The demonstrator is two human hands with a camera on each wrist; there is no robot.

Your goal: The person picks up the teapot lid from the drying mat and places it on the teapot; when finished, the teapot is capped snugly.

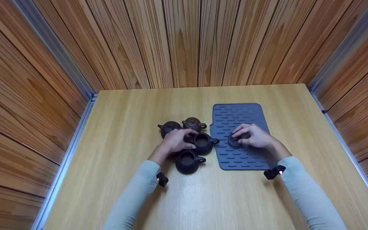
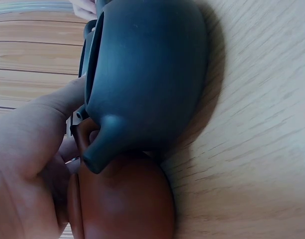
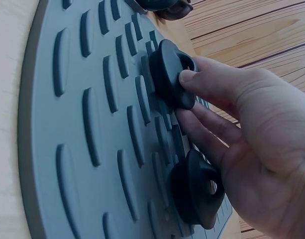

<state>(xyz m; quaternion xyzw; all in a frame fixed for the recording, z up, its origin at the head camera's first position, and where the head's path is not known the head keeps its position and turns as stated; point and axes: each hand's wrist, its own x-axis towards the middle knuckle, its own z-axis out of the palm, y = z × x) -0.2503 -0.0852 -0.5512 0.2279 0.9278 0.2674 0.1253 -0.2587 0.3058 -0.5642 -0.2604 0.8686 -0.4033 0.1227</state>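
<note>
In the head view my left hand [image 1: 177, 141] holds a dark lidless teapot [image 1: 204, 149] by its left side, thumb and fingers on either side of it. Its handle points right, over the mat's edge. Closer to me stands another lidless dark teapot [image 1: 186, 166]. The left wrist view has a reddish-brown teapot [image 2: 130, 199] just under my palm, mostly covered from above. My right hand [image 1: 256, 136] pinches a dark teapot lid [image 3: 167, 74] on the grey mat [image 1: 238, 110]. A second lid [image 3: 192, 191] lies on the mat below my fingers.
Behind the left hand stand a dark teapot [image 1: 169, 127] and a brown lidded teapot [image 1: 191, 123], close together. The wooden table [image 1: 133, 108] meets plank walls [image 1: 185, 44] at the back and sides.
</note>
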